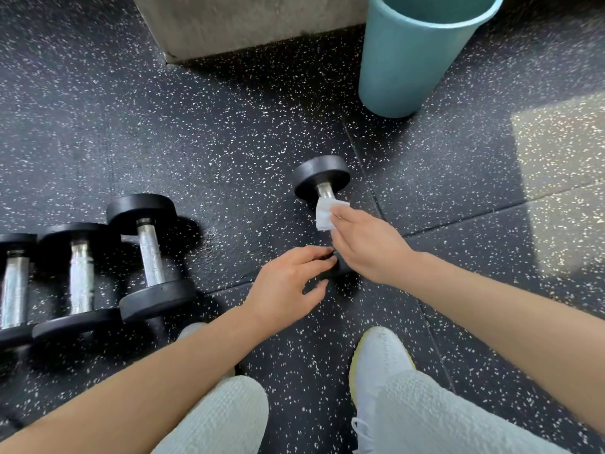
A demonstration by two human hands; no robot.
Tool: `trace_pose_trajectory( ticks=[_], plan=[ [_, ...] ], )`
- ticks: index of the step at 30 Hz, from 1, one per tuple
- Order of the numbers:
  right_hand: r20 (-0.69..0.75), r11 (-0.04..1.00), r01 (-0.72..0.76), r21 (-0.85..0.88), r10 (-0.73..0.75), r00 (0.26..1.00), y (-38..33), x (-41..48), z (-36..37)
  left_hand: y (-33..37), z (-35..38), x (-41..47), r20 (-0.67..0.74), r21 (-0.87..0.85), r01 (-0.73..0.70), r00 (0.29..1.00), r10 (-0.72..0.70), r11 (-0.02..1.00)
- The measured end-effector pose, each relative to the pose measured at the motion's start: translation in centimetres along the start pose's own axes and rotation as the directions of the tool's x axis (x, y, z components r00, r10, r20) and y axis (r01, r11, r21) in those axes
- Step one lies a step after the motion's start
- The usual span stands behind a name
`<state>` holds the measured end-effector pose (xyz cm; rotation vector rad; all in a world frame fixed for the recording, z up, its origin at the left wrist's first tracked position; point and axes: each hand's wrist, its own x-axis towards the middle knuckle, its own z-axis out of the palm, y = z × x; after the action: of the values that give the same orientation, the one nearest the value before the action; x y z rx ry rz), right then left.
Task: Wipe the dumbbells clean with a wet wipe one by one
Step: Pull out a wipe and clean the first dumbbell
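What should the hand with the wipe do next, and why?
Probably slide the wipe along the bar toward the far end of the dumbbell. The right hand pinches the wipe against the bar, the left hand holds the near end, and bare metal shows just beyond the wipe.

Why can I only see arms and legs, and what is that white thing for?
The camera sits on the person's head and looks down, so you see their own arms, knees and a shoe. No machine here, just two hands. The right hand pinches a white wipe against the shiny bar of a dumbbell lying on the speckled floor. The left hand holds its near end. Three more dumbbells lie side by side on the left, and a blue-green bucket stands behind.
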<state>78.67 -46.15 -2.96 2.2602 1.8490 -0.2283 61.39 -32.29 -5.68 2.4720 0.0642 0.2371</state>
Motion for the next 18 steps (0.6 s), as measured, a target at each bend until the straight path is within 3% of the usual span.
trace_pose_trajectory(
  ticks=[1,7,12,15,18],
  plan=[
    [0.061,0.998,0.029,-0.053,-0.025,0.998,-0.1,-0.2,0.1,0.0,0.0,0.0,0.001,0.005,0.002,1.000,-0.002,1.000],
    [0.052,0.995,-0.008,-0.101,0.013,0.999,1.9,3.2,-1.1,0.1,0.1,0.1,0.019,0.011,-0.007,1.000,0.007,1.000],
    [-0.020,0.987,-0.009,-0.163,0.006,1.000,1.0,2.1,-0.9,0.5,0.1,0.4,0.052,0.005,-0.013,0.999,0.012,1.000],
    [-0.113,0.997,-0.062,-0.038,0.057,0.992,-0.1,-1.1,-0.7,0.8,0.0,0.6,0.056,-0.002,-0.016,0.998,0.016,1.000],
    [-0.137,0.996,0.037,-0.077,-0.047,0.989,0.5,-1.4,-0.4,0.9,0.1,0.6,0.069,-0.008,-0.019,0.997,0.020,1.000]
  ],
)
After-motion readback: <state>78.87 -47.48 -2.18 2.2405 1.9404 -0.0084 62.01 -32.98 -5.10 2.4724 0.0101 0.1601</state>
